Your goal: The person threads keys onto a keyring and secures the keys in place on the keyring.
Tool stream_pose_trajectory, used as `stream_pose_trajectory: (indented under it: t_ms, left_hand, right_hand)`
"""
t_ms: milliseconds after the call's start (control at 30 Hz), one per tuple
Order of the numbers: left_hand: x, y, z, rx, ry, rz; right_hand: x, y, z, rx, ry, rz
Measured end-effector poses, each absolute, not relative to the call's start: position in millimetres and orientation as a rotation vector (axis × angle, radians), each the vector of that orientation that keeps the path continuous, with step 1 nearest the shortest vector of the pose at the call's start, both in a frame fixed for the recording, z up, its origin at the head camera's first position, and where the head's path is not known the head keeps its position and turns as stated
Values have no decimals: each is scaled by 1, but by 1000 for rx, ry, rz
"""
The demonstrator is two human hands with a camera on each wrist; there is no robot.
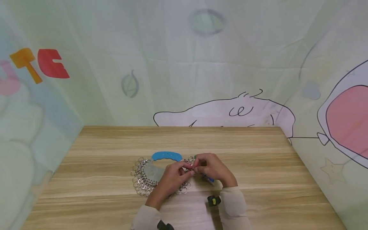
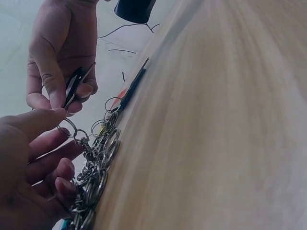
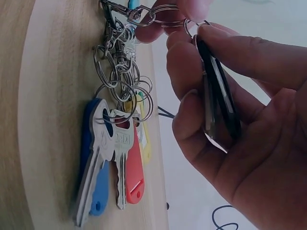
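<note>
My left hand pinches a split key ring between thumb and finger. This ring is linked to a metal clasp on a large round holder with a grey plate and a blue band. Many rings and clasps fringe the plate. My right hand, fingertips meeting the left ones, holds a black key tag with a key flat beside it. A small ring at the tag's top meets the split ring; the fingertips partly hide the joint.
Below the right hand, keys with a blue tag, a red tag and a yellow tag are attached to the rings. The holder lies on a wooden table. A printed cloth wall stands behind the table's far edge.
</note>
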State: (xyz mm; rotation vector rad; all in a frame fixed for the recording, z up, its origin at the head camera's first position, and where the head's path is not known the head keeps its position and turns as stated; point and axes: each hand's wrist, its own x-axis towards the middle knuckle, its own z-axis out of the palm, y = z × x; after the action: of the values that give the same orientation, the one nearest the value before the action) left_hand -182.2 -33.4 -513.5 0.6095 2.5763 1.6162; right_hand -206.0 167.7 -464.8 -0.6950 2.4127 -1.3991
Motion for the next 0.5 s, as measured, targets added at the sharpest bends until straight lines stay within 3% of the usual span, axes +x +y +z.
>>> stream_pose_trajectory:
  t_ms: [500]
  left_hand:
    - [-181, -32, -515, 619, 2570, 1592]
  right_hand:
    - [-207, 164, -467, -603, 2415, -1435]
